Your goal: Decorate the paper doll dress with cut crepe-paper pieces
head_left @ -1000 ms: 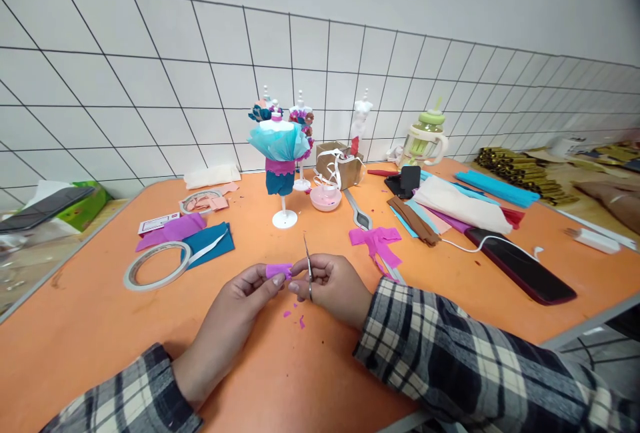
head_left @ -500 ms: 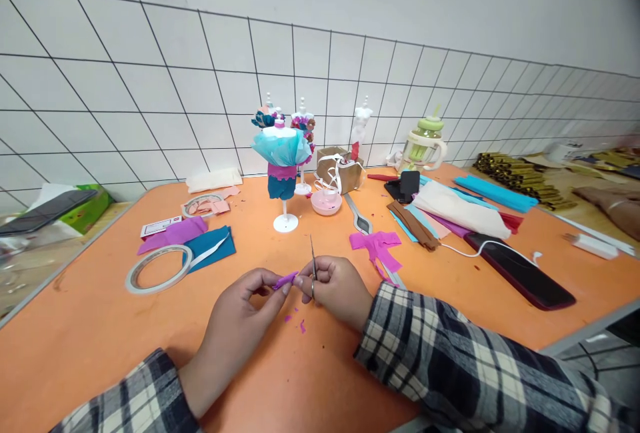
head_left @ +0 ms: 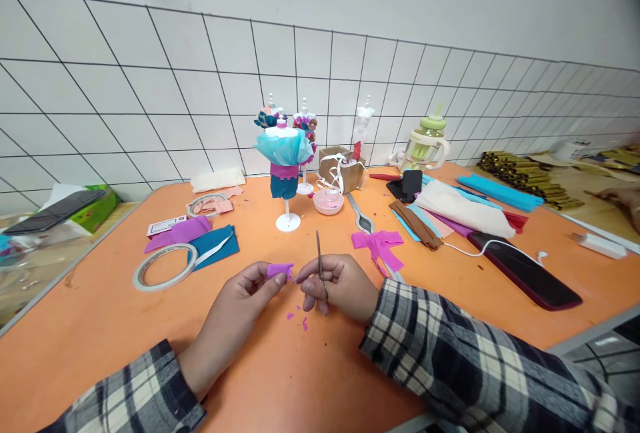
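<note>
My left hand [head_left: 240, 303] pinches a small purple paper scrap [head_left: 279, 270] just above the orange table [head_left: 100, 333]. My right hand [head_left: 343, 286] is closed around small scissors [head_left: 320, 261], whose thin blades point up and away. The two hands are a finger's width apart. Tiny purple offcuts [head_left: 297, 318] lie on the table under them. Both forearms wear plaid sleeves.
A tape roll [head_left: 163, 267] and purple and teal paper sheets [head_left: 200, 238] lie left. A dressed mini mannequin [head_left: 284, 159], pink bowl [head_left: 327, 201], magenta bow [head_left: 377, 246], dark phone [head_left: 525, 269] and paper stacks [head_left: 460, 206] sit beyond. Another person's hand [head_left: 625, 198] shows far right.
My right hand has drawn slightly right, away from the scrap, and the scissors moved with it. The purple scrap turned flatter in my left fingers. Another person's hand came into view at far right.
</note>
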### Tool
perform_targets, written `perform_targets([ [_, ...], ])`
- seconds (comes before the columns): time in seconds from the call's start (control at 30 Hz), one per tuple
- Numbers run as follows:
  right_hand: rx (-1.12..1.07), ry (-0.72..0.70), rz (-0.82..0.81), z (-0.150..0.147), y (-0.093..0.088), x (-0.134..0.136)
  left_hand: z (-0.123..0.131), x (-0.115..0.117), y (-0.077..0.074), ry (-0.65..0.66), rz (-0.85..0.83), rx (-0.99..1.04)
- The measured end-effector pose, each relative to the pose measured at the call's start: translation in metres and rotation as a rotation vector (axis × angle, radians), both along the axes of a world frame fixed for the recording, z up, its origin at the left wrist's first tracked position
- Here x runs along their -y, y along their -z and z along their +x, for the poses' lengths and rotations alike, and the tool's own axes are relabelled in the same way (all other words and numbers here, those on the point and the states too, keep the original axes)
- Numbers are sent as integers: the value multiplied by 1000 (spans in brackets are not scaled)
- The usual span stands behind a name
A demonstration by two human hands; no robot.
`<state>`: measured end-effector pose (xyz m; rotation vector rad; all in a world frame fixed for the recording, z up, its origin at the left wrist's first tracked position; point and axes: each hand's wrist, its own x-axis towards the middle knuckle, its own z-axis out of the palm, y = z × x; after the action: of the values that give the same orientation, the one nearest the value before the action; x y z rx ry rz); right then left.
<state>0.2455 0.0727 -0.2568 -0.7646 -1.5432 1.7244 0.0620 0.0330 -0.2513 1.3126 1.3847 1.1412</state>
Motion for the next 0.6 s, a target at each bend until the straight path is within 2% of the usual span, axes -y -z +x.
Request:
perform_targets([
  [0.1,54,121,139,3,-3,-3,0,0,2,10,-68,117],
  [0.23,137,218,186,5,-3,-7,-1,1,4,-10,-106,221],
  [0.3,204,257,264,7,-3,-8,-2,0,4,1,-121,237],
  [0.5,400,120,709,8,-1,-5,-2,2,3,165,-147,220],
  [0.6,396,167,657,6,3,-3,1,5,3,225,-164,253],
])
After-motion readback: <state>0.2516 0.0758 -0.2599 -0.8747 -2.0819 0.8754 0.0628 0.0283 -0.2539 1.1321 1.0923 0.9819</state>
